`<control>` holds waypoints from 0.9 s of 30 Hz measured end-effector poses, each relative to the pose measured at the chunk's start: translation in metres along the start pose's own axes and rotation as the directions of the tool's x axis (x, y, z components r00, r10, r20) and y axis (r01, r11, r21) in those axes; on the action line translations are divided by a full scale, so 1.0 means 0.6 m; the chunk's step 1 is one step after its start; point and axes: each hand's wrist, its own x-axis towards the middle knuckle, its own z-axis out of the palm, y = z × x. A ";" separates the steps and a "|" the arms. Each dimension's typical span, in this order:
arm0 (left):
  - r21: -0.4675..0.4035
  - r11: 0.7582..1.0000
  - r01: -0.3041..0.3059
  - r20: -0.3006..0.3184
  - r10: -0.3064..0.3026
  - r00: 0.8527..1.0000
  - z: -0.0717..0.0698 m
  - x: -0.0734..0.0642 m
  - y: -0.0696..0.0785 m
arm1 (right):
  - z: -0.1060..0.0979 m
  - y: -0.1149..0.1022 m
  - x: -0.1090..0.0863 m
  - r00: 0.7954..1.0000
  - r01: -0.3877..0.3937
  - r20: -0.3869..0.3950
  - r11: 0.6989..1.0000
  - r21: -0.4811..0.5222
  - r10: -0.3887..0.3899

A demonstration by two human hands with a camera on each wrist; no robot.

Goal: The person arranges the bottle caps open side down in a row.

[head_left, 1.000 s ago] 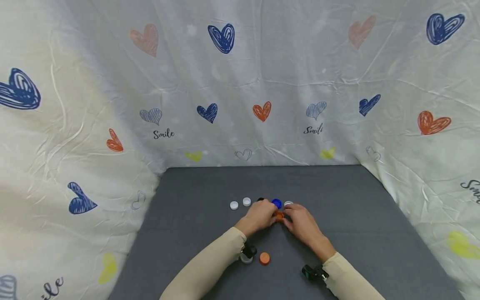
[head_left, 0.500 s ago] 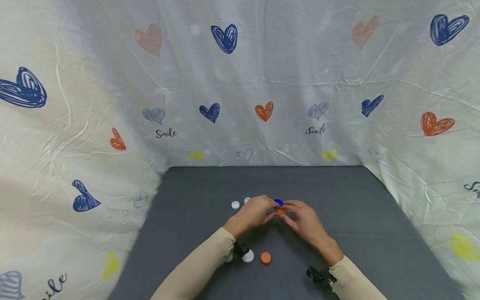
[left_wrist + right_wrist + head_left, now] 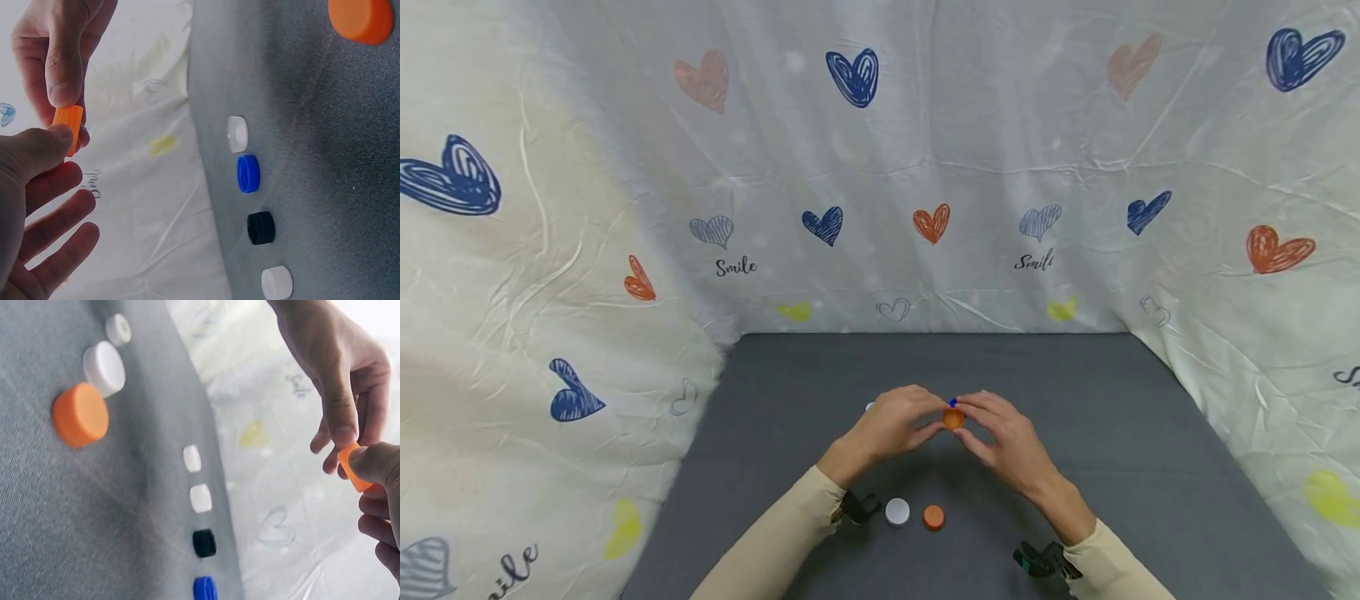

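Both hands pinch one orange bottle cap (image 3: 953, 418) between thumb and fingers, held up above the dark table. My left hand (image 3: 891, 425) has the cap's left side, and its other fingers spread apart in the left wrist view. From the opposite side my right hand (image 3: 1003, 437) grips it. The cap's open hollow side faces the head camera. Behind the hands stands a row of caps: a blue cap (image 3: 248, 174), a black cap (image 3: 261, 227) and white caps (image 3: 237, 134). In the head view the hands hide most of that row.
Closer to the person, a second orange cap (image 3: 933, 517) lies beside a larger white cap (image 3: 897, 512). Another white cap (image 3: 118, 329) shows past these in the right wrist view. A grey cloth (image 3: 1075, 500) covers the table, with a heart-printed curtain (image 3: 887, 167) around it.
The orange cap has come up off the table in both hands and turned its hollow side to the head camera. The left forearm has shifted left, uncovering the large white cap.
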 end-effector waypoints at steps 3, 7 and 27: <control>-0.006 1.000 -0.009 -0.027 0.009 1.000 -0.010 -0.006 0.005 | -0.004 -0.009 0.004 0.999 0.033 -0.025 0.999 0.028 -0.032; -0.016 1.000 -0.015 -0.046 0.015 0.999 -0.015 -0.018 0.009 | -0.002 -0.018 0.005 0.997 0.074 -0.037 0.996 0.057 -0.072; -0.007 0.999 -0.044 -0.107 0.043 0.993 -0.011 -0.047 0.011 | 0.007 -0.030 0.003 0.998 0.065 0.000 0.995 0.075 -0.066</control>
